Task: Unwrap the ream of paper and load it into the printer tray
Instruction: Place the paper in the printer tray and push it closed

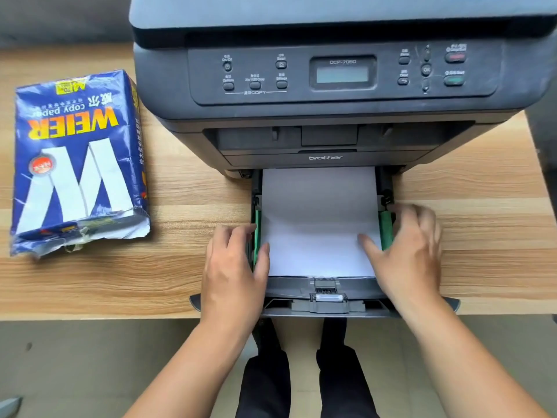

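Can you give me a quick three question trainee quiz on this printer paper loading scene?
1. True or false: the printer tray is pulled out with white paper in it.
2. Where does the torn blue wrapper lie? A) on the printer B) on the desk, left of the printer C) on the floor
3. What do the left hand and right hand touch?

Key: 1 true; 2 B; 3 the tray's green side guides and the paper.

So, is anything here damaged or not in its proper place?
The blue wrapper on the table, left of the printer, is torn open and crumpled at its near end, with paper still inside. The tray is pulled out and overhangs the table edge. The paper in it lies flat and square.
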The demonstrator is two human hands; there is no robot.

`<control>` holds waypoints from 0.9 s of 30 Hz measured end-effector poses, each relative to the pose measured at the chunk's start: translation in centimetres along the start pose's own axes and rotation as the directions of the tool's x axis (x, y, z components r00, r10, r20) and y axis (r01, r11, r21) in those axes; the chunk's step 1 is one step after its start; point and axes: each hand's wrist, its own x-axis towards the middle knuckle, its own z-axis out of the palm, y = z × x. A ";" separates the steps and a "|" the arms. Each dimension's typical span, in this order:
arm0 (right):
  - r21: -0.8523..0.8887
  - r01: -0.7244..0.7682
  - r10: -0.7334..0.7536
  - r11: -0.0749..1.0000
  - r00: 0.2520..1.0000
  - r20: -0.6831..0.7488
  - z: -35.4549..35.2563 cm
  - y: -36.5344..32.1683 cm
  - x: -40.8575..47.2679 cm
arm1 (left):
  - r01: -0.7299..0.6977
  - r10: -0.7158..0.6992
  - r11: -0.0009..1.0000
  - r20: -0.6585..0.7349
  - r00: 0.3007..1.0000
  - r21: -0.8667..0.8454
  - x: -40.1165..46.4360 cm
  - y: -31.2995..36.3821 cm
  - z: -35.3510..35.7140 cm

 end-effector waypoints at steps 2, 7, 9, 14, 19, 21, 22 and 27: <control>0.038 -0.075 0.072 0.996 0.994 0.085 -0.4 1.4 -1.1 | 0.030 -0.029 1.000 0.034 0.999 -0.001 0.6 -0.1 0.8; 0.107 -0.150 0.133 0.983 0.979 0.155 -0.7 2.4 -1.0 | 0.051 -0.059 0.996 0.110 0.992 0.070 0.4 0.5 1.8; 0.074 -0.169 0.149 0.983 0.964 0.219 -0.6 2.6 -0.7 | 0.057 -0.067 0.994 0.110 0.992 0.094 0.5 0.7 1.8; 0.044 -0.180 0.163 0.983 0.954 0.251 -0.8 2.6 0.1 | 0.080 -0.093 0.988 0.094 0.991 0.135 0.8 1.0 1.8; -0.008 -0.125 0.125 0.992 0.989 0.083 -0.4 2.5 -0.7 | 0.099 -0.105 0.986 0.036 0.994 0.132 -0.8 2.0 2.1; 0.009 -0.131 0.130 0.991 0.990 0.059 -0.2 2.5 -0.9 | 0.113 -0.115 0.988 0.017 0.993 0.106 -1.3 2.5 2.1; 0.019 -0.133 0.132 0.991 0.990 0.052 -0.2 2.5 -0.9 | 0.125 -0.126 0.988 0.015 0.992 0.092 -1.5 2.7 2.1; 0.062 -0.121 0.120 0.991 0.993 0.020 -0.1 2.5 -0.9 | 0.171 -0.179 0.973 0.044 0.983 0.154 -1.5 3.7 1.7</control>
